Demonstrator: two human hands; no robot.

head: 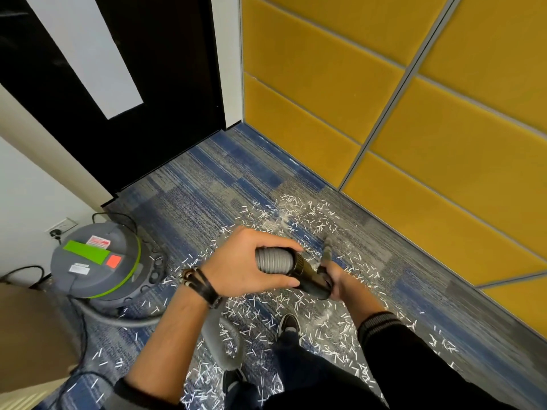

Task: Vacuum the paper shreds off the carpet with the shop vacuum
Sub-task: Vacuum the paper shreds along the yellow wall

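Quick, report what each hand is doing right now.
Left hand: closed around the grey ribbed vacuum hose.
Right hand: closed on the nozzle, where it meets the hose's black cuff.

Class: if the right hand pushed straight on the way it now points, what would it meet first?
Probably the paper shreds on the carpet, just beyond the nozzle in its grip. The right hand seems angled downward, though depth is unclear.
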